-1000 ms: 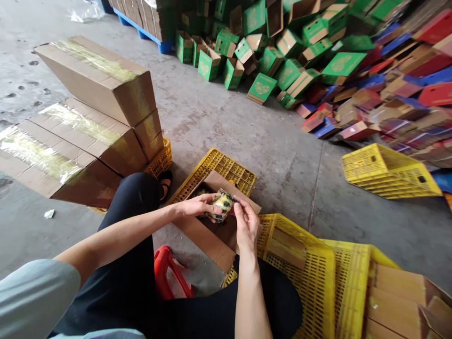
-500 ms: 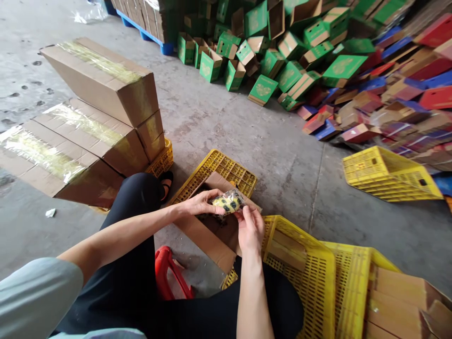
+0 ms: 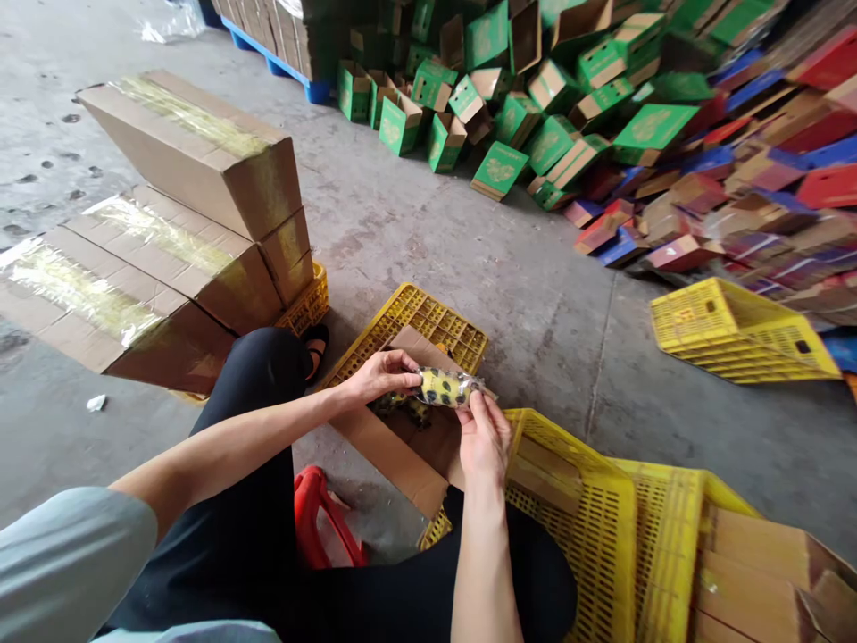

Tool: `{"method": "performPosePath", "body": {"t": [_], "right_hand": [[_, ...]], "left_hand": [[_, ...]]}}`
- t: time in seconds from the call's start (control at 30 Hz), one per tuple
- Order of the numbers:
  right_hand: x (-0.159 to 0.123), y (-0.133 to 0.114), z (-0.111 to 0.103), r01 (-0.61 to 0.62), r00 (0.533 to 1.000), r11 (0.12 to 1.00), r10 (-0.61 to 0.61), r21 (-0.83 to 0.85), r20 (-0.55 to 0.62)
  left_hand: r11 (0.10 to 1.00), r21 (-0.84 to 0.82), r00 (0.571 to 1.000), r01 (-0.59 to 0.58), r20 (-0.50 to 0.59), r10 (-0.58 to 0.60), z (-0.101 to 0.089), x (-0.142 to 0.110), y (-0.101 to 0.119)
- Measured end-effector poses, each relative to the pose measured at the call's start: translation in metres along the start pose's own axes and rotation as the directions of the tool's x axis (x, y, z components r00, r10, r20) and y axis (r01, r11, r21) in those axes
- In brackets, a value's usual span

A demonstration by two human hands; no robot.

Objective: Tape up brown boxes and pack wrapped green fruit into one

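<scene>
A small yellow item with dark spots in a clear plastic wrapper point(image 3: 445, 387) is stretched between my two hands. My left hand point(image 3: 383, 377) pinches its left end, and my right hand point(image 3: 483, 430) pinches the right end. Beneath them lies an open cardboard box point(image 3: 395, 455) with its flaps folded out. Inside it, similar wrapped dark-and-yellow items point(image 3: 416, 413) show in part, mostly hidden by my hands and the held one. The box rests on a yellow plastic crate point(image 3: 435, 317).
Taped cartons point(image 3: 194, 161) are stacked at my left. On my right stand yellow crates point(image 3: 582, 500) holding cardboard. A red stool point(image 3: 321, 518) is between my legs. Farther off are a lone yellow crate point(image 3: 729, 330), heaped green boxes point(image 3: 502, 165) and red-and-blue boxes point(image 3: 676, 250).
The wrapped item now lies straighter and shows more of its length. My right hand has shifted slightly right, my left hand slightly up, and more of the box's contents shows.
</scene>
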State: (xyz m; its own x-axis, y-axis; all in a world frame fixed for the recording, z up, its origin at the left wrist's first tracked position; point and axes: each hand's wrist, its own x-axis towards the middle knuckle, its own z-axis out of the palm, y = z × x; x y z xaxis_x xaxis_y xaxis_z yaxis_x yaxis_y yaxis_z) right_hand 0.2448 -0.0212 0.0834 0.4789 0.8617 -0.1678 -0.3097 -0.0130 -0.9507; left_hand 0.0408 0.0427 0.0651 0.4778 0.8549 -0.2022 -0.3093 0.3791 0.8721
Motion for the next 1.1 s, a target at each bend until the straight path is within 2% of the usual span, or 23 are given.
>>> {"method": "performPosePath", "body": {"t": [0.13, 0.33, 0.57, 0.7, 0.83, 0.93, 1.0, 1.1], "right_hand": [[-0.0009, -0.0013, 0.0014, -0.053, 0.999, 0.998, 0.053, 0.032, 0.014], [0.0004, -0.0033, 0.0005, -0.140, 0.990, 0.988, 0.138, 0.065, 0.033], [0.0015, -0.0043, -0.0042, -0.246, 0.962, 0.969, 0.241, 0.030, 0.128], [0.0009, -0.0022, -0.0044, -0.184, 0.979, 0.982, 0.180, 0.040, 0.092], [-0.0010, 0.0027, -0.0014, -0.094, 0.991, 0.995, 0.095, -0.014, 0.100], [-0.0038, 0.0029, 0.0017, -0.073, 0.988, 0.997, 0.076, -0.024, 0.135], [-0.0055, 0.0010, 0.0028, -0.050, 0.982, 0.998, 0.058, -0.046, 0.181], [-0.0064, -0.0008, 0.0020, -0.004, 0.950, 0.992, 0.044, -0.128, 0.309]], "left_hand": [[0.999, 0.005, 0.998, -0.043, -0.041, 0.043, 0.0013, 0.0000, 0.0007], [0.999, -0.043, 0.999, -0.016, -0.033, 0.015, 0.0026, -0.0013, 0.0034], [0.999, 0.004, 0.998, -0.045, -0.041, 0.045, -0.0015, 0.0002, 0.0019], [1.000, -0.015, 1.000, -0.009, 0.020, 0.010, 0.0012, -0.0047, 0.0075], [0.999, -0.009, 0.990, 0.052, 0.134, -0.050, 0.0046, -0.0072, 0.0078], [0.999, 0.018, 0.976, 0.050, 0.211, -0.053, 0.0041, -0.0048, 0.0034], [0.999, 0.038, 0.977, 0.020, 0.211, -0.027, 0.0021, -0.0030, 0.0011], [0.997, 0.073, 0.984, -0.018, 0.179, 0.005, -0.0009, -0.0019, 0.0006]]}}
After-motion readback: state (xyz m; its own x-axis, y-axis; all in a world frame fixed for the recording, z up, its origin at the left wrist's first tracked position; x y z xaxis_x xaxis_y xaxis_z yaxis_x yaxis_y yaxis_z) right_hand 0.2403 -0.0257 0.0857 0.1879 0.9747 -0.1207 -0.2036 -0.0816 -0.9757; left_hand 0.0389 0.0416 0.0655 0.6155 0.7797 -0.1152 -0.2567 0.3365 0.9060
